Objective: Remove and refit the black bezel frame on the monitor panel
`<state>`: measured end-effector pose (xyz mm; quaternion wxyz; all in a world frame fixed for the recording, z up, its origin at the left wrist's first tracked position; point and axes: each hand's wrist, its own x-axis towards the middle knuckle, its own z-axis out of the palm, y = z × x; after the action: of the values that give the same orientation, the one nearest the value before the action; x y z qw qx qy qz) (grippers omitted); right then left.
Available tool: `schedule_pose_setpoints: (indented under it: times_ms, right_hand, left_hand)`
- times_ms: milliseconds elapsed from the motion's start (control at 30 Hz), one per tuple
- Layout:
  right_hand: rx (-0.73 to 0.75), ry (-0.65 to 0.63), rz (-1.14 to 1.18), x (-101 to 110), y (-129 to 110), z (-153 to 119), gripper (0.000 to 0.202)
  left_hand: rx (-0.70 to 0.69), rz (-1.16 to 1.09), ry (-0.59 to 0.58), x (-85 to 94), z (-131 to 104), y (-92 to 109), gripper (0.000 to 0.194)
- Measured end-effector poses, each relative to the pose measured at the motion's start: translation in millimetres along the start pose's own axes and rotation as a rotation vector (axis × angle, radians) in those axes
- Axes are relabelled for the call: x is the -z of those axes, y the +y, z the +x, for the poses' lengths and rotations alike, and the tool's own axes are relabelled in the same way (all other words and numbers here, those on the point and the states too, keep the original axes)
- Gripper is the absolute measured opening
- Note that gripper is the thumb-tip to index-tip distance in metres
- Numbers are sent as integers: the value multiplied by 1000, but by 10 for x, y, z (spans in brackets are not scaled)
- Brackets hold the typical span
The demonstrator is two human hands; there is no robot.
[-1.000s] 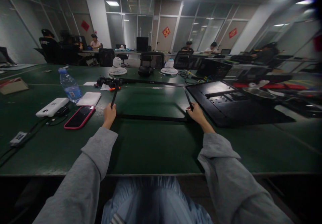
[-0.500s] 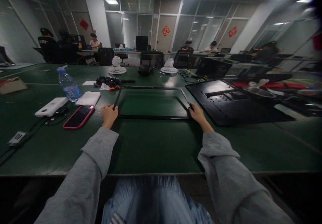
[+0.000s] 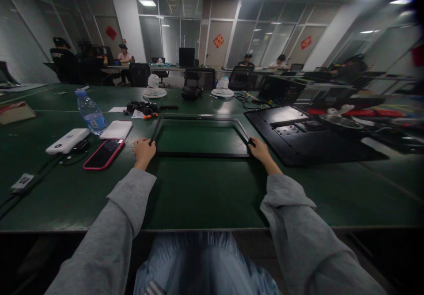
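Observation:
A thin black rectangular frame (image 3: 202, 155), like a monitor bezel, is held between my hands over the green table (image 3: 205, 193). Its middle is open and the green tabletop shows through. My left hand (image 3: 144, 151) is closed round its left side near the front corner. On the opposite side, my right hand (image 3: 260, 148) grips the right edge near the front corner. Just right of the frame lies a large black panel (image 3: 318, 147), which looks like a monitor's back cover. Left of my left hand is a phone in a pink case (image 3: 104, 153).
At the left stand a water bottle (image 3: 92, 114), a white power bank (image 3: 68, 140) with cables, and a white pad (image 3: 116, 130). Beyond the frame are a dark cluster of gear (image 3: 142, 107) and two small white fans (image 3: 154, 92). Several people sit farther back.
The frame's far edge has dipped slightly towards the table. Both hands keep their hold in nearly the same place.

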<state>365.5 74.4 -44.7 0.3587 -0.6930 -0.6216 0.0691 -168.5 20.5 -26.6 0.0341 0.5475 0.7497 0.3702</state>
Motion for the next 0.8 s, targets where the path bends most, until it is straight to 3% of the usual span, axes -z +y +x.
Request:
schedule_pose_setpoints:
  times_ms: [400,800]
  right_hand:
    - [-8,-79,-77,40,-52,-23,53]
    - [3,-61,-99,37,-51,-32,53]
  left_hand:
    - [26,200,-101,47,10,44,40]
    - [19,151,-90,65,-20,65,39]
